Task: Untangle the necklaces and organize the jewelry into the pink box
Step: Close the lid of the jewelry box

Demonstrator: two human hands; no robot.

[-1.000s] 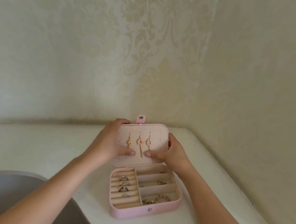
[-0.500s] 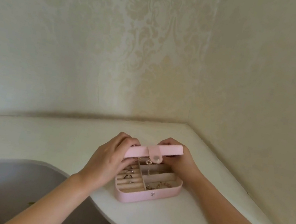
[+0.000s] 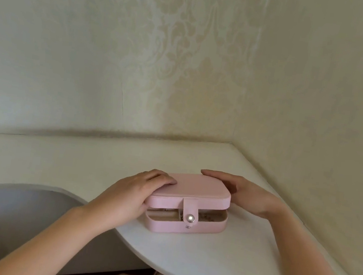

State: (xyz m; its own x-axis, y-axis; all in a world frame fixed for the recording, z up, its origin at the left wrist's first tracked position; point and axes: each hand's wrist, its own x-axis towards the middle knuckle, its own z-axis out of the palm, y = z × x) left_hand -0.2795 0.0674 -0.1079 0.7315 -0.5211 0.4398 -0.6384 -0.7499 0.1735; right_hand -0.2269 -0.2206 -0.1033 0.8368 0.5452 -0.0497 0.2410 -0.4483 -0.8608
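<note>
The pink box (image 3: 186, 226) sat on the worktop (image 3: 216, 260), lid (image 3: 198, 188) barely ajar. The left hand (image 3: 126, 197) curled its fingers (image 3: 162, 178) round the lid's left end. The right hand (image 3: 245, 194) laid straight fingers against its right end.

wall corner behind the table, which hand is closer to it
Right. The right hand rests on the far right end of the pink box, the side toward the wall corner; the left hand holds the box's left end, farther from it.
</note>
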